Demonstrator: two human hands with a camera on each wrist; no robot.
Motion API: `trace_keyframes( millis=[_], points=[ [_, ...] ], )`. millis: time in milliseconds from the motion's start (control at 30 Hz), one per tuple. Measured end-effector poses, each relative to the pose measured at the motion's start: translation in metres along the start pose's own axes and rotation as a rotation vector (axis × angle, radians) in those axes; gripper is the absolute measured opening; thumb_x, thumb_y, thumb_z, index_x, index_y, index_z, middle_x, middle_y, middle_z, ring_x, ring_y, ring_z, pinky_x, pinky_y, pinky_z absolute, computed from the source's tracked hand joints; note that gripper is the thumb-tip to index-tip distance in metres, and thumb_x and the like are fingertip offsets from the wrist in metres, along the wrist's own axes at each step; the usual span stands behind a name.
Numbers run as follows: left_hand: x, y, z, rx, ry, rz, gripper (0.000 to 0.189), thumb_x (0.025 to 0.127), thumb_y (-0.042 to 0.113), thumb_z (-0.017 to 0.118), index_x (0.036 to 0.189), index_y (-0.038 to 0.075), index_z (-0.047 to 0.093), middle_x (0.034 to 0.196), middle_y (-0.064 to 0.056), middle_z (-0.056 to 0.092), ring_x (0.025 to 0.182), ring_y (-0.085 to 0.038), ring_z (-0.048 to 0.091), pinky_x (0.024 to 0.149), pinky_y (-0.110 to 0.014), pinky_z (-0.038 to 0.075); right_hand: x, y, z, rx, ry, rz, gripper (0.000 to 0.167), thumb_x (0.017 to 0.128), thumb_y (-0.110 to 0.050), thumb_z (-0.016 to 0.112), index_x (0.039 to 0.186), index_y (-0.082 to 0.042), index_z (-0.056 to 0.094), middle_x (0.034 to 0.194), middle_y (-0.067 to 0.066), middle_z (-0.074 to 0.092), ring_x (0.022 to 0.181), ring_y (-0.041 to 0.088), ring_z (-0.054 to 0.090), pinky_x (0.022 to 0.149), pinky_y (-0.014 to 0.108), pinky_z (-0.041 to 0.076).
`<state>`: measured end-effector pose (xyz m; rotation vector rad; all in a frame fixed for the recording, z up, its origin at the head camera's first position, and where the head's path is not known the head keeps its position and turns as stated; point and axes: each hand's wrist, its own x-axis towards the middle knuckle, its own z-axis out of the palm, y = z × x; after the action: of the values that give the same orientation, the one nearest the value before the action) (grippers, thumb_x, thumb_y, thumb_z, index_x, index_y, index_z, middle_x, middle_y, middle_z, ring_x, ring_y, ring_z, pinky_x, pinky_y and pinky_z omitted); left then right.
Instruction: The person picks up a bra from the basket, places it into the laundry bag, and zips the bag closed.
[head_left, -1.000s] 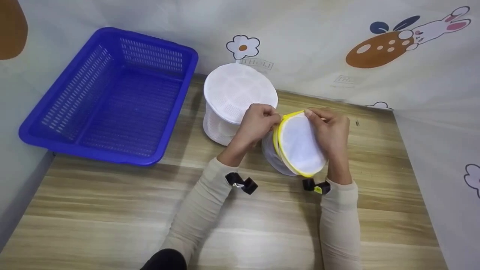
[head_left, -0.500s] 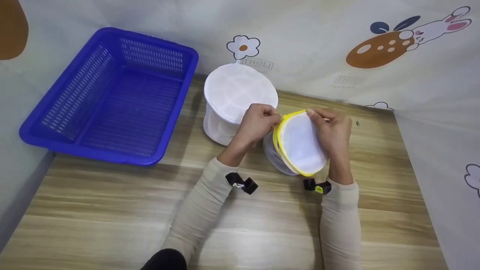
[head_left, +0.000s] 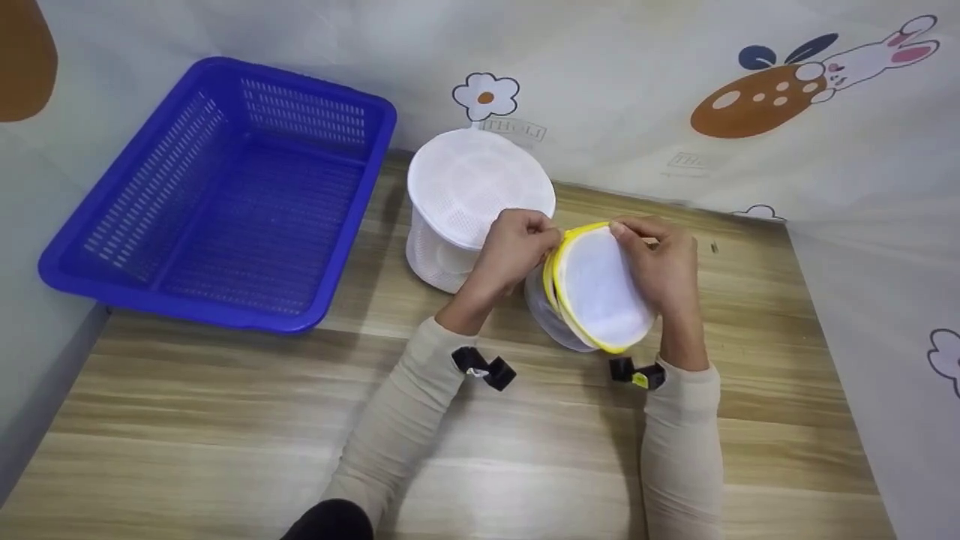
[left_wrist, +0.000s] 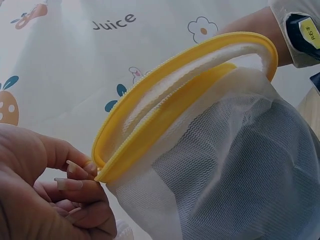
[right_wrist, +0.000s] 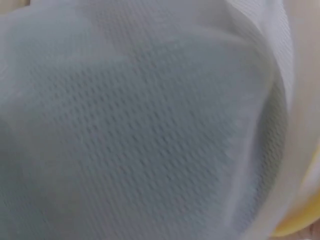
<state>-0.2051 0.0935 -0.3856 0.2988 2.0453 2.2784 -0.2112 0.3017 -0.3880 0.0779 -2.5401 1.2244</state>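
A mesh laundry bag [left_wrist: 245, 165] with a yellow zipper [left_wrist: 165, 122] round its top stands tilted on the table. Its white round lid [head_left: 606, 289] is partly parted from the body, with a gap showing along the zipper in the left wrist view. My left hand [head_left: 517, 244] pinches the yellow zipper's end between thumb and fingers. On the opposite side, my right hand [head_left: 666, 259] grips the lid's edge, thumb on top. Mesh [right_wrist: 145, 130] fills most of the right wrist view, which hides that hand's fingers.
A white mesh drum-shaped bag [head_left: 480, 184] stands upright just behind my left hand. At the left is a large blue plastic basket [head_left: 187, 313]. A patterned curtain [head_left: 615, 97] borders the wooden table [head_left: 247, 420] at the back and sides.
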Motion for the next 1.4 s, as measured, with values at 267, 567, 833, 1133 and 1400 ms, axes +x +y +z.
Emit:
trace_keyframes(
  millis=[267,567,833,1133,1400],
  points=[
    [0.001,-0.002,0.001,0.001,-0.016,0.016,0.023,0.083,-0.005,0.056,0.061,0.002,0.055,0.049,0.002,0.038,0.044,-0.007,0.034,0.042,-0.02,0.028,-0.014,-0.032,0.004,0.066,-0.115,-0.215,0.015,0.09,-0.01,0.066,0.102,-0.007,0.075,0.1,0.008,0.068,0.097,0.018,0.059,0.085,0.027,0.044],
    [0.0,-0.002,0.002,0.02,-0.007,0.041,0.023,0.082,-0.005,0.056,0.06,0.003,0.056,0.049,0.003,0.039,0.044,-0.006,0.034,0.043,-0.019,0.028,-0.019,-0.042,0.007,0.082,-0.1,-0.279,0.01,0.087,-0.004,0.068,0.093,-0.002,0.076,0.091,0.011,0.069,0.089,0.016,0.061,0.08,0.021,0.044],
    [0.0,-0.003,0.004,0.007,0.007,0.051,0.021,0.08,-0.006,0.058,0.06,0.002,0.059,0.05,0.003,0.042,0.046,-0.006,0.037,0.044,-0.019,0.03,-0.018,-0.046,0.009,0.094,-0.029,-0.297,0.007,0.084,0.0,0.07,0.087,0.004,0.075,0.086,0.014,0.069,0.081,0.018,0.063,0.072,0.021,0.048],
    [-0.002,0.0,0.005,0.012,-0.003,0.05,0.022,0.081,-0.005,0.058,0.059,0.002,0.058,0.049,0.003,0.042,0.044,-0.006,0.036,0.042,-0.019,0.029,-0.018,-0.045,0.01,0.103,0.013,-0.295,0.007,0.083,0.001,0.07,0.086,0.005,0.074,0.085,0.014,0.069,0.081,0.019,0.064,0.072,0.021,0.049],
    [-0.001,0.0,0.004,0.016,0.0,0.051,0.024,0.081,-0.006,0.058,0.058,0.003,0.056,0.049,0.003,0.04,0.044,-0.006,0.035,0.042,-0.019,0.028,-0.017,-0.045,0.011,0.09,0.032,-0.289,0.007,0.084,0.001,0.07,0.086,0.005,0.074,0.086,0.015,0.069,0.081,0.019,0.064,0.073,0.021,0.048]
  ],
)
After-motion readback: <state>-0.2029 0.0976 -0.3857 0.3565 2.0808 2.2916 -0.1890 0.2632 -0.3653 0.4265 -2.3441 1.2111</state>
